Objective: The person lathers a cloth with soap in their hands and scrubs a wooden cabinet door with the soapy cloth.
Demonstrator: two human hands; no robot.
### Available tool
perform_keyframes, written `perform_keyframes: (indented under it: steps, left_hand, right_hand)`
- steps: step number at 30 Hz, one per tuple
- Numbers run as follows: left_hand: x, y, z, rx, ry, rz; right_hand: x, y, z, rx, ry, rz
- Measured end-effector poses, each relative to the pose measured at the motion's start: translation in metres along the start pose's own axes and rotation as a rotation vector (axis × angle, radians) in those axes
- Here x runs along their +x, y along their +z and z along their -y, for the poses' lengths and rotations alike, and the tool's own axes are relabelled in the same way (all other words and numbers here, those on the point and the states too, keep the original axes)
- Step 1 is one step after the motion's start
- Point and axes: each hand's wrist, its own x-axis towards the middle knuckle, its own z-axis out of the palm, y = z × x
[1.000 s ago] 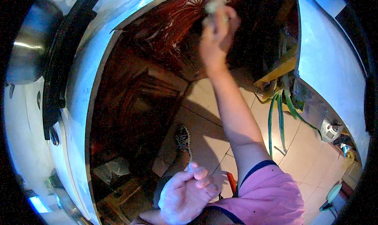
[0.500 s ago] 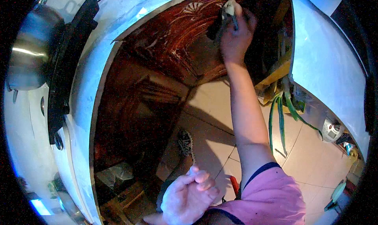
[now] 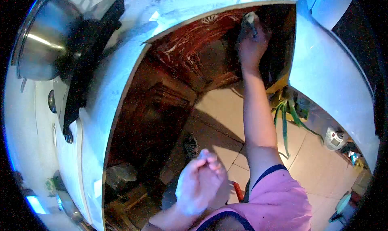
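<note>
My right hand (image 3: 254, 47) reaches far into the shadowed opening, its fingers closed on a small whitish wad-like thing with a thin grey part (image 3: 250, 17); its exact kind I cannot make out. It is close to the right end of a glossy dark red-brown panel (image 3: 184, 45) with whitish streaks and a pale fan-shaped mark; whether the two touch is unclear. Nearer to me, my left hand (image 3: 201, 186) is raised in front of my body, palm showing and fingers curled toward the thumb. Nothing shows in it.
A whitish curved surface (image 3: 129, 73) frames the opening, with a metal pot (image 3: 50, 41) and a black stove-like piece (image 3: 91, 65) at left. Below lie floor tiles (image 3: 222, 105). Green leafy stalks (image 3: 285, 121) and a white device with a display (image 3: 335, 139) are at right.
The view has shifted, so the pot and opening appear further right and the panel lower. My left hand sits higher. My right hand keeps hold of the whitish thing near the panel.
</note>
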Motion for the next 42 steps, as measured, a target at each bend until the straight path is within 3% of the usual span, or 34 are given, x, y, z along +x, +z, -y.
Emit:
perform_keyframes:
  steps: [2, 4, 9, 11, 13, 17, 19, 21, 25, 27, 32, 35, 38, 39, 42]
  left_hand:
    - [0.011, 0.002, 0.002, 0.0, 0.005, 0.058]
    - [0.023, 0.008, 0.002, 0.084, 0.074, 0.144]
    - [0.071, 0.012, -0.012, 0.106, 0.13, 0.194]
    - [0.073, 0.028, -0.015, 0.142, 0.185, 0.147]
    - [0.079, 0.031, -0.018, 0.137, 0.224, 0.197]
    - [0.071, 0.031, -0.024, 0.107, 0.339, 0.139]
    - [0.062, 0.033, -0.017, 0.094, 0.335, 0.175]
    - [0.056, 0.037, -0.015, 0.093, 0.355, 0.151]
    - [0.043, 0.053, -0.016, 0.071, 0.526, 0.242]
    - [0.039, 0.059, -0.021, 0.005, 0.562, 0.235]
    - [0.052, 0.052, -0.019, -0.026, 0.553, 0.162]
    - [0.059, 0.047, -0.019, -0.087, 0.415, 0.189]
    - [0.063, 0.057, -0.024, -0.051, 0.464, 0.195]
    - [0.064, 0.059, -0.027, -0.047, 0.482, 0.237]
    - [0.057, 0.068, -0.03, -0.041, 0.487, 0.259]
  right_hand:
    - [-0.005, 0.002, -0.003, -0.176, -0.141, 0.011]
    - [-0.013, 0.014, 0.019, -0.072, -0.119, 0.021]
    - [-0.05, 0.01, 0.081, -0.042, -0.299, 0.457]
    - [-0.054, 0.009, 0.075, 0.016, -0.193, 0.526]
    - [-0.042, 0.003, 0.068, -0.06, 0.035, 0.415]
    - [-0.015, -0.002, 0.065, 0.138, 0.271, 0.223]
    - [-0.014, 0.004, 0.076, -0.012, 0.191, 0.084]
    - [-0.025, 0.021, 0.079, 0.084, 0.14, 0.04]
    - [-0.074, 0.039, 0.085, 0.108, -0.21, 0.233]
    - [-0.093, 0.045, 0.068, 0.125, -0.161, 0.438]
    - [-0.039, 0.028, 0.07, -0.043, -0.141, 0.05]
    - [-0.038, 0.033, 0.069, -0.045, -0.099, -0.014]
    - [-0.067, 0.052, 0.07, 0.059, -0.311, 0.102]
    - [-0.088, 0.054, 0.062, 0.147, -0.166, 0.239]
    - [-0.09, 0.048, 0.067, 0.059, -0.299, 0.301]
